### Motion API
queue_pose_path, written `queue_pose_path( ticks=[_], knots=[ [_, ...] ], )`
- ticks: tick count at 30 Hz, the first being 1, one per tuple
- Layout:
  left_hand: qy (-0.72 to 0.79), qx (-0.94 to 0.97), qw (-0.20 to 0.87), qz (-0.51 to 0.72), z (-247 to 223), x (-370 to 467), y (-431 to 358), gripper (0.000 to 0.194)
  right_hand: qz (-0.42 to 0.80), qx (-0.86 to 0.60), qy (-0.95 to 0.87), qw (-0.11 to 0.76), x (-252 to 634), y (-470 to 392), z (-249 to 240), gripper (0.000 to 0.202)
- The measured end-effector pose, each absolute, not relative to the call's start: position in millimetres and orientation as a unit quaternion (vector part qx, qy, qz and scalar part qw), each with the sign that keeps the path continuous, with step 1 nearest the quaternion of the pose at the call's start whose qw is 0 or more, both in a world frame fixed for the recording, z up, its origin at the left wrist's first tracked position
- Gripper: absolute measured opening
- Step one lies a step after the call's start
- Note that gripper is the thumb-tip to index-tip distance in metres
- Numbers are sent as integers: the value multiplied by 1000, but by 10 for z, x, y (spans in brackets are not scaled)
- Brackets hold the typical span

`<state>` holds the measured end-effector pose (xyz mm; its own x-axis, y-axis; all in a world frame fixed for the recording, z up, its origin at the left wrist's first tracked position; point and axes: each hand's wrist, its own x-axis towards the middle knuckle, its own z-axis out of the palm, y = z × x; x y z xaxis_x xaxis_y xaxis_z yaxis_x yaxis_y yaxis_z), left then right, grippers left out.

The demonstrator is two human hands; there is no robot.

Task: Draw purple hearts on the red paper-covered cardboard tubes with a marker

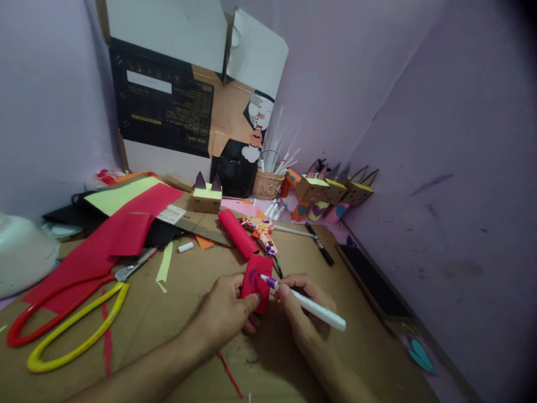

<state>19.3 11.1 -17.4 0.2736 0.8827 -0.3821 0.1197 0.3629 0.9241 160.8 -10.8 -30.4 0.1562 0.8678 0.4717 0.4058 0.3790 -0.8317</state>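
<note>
Head view: the left hand [229, 305] pinches a rectangular, matte red piece [263, 267] between thumb and fingers, while the right hand [308, 305] grasps a smooth white cylindrical marker [319, 309], tip at the piece's curved purple line [251, 276].

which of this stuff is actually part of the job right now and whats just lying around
In use now:
left hand, holding the small red paper piece
right hand, holding the purple marker, tip at the paper

Apparently just lying about:
red-and-yellow-handled scissors
red paper tube
floral-patterned glue gun
black marker
cardboard box with pointed ears
</note>
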Motion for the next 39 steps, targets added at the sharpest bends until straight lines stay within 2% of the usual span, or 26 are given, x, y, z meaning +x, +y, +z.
queue_pose_path(
  ticks=[24, 32, 39],
  knots=[
    [510, 483, 642, 307, -195, 191, 116, 16, 215, -518, -663, 496, 1608, -132, -261, 15],
    [511, 473, 647, 310, -217, 186, 113, 22, 201, -509, -647, 531, 1584, -154, -231, 13],
    [499, 470, 655, 317, -262, 181, 120, 25, 196, -491, -675, 514, 1566, -121, -214, 10]
  ],
)
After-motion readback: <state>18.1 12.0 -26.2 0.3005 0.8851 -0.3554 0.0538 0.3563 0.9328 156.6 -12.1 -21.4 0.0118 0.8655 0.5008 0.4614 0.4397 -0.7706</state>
